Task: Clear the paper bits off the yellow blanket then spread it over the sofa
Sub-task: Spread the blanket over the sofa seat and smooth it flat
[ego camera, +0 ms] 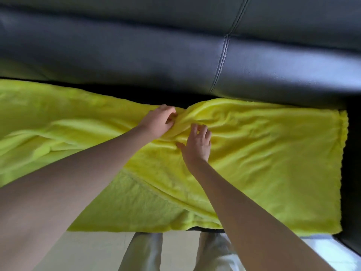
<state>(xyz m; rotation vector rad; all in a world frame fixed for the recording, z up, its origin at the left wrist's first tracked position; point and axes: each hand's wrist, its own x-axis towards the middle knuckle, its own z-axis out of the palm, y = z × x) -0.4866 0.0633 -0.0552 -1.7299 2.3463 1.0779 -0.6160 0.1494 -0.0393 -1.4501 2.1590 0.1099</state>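
We have the yellow blanket [263, 153] lying across the seat of the dark leather sofa [136, 55], its far edge near the foot of the backrest and its near edge hanging over the front of the seat above our legs. We judge it a light, soft fleece: it bunches into ridges wherever it is pushed, it will not hold a shape, and on smooth leather it probably slides easily (so one tug may drag the whole sheet rather than flatten a fold). For spreading, the sensible places to take hold look like the hemmed edges and corners, such as the right-hand edge, which lies well clear of both hands. Our left hand [159, 120] has its fingers curled into a raised fold at the far edge and seems to pinch the cloth there. Our right hand [197, 142] rests just beside it on the same rumpled ridge, fingers bent and slightly apart, thumb out; whether it grips the fabric or only presses on it we cannot tell. No paper bits show on the visible surface.
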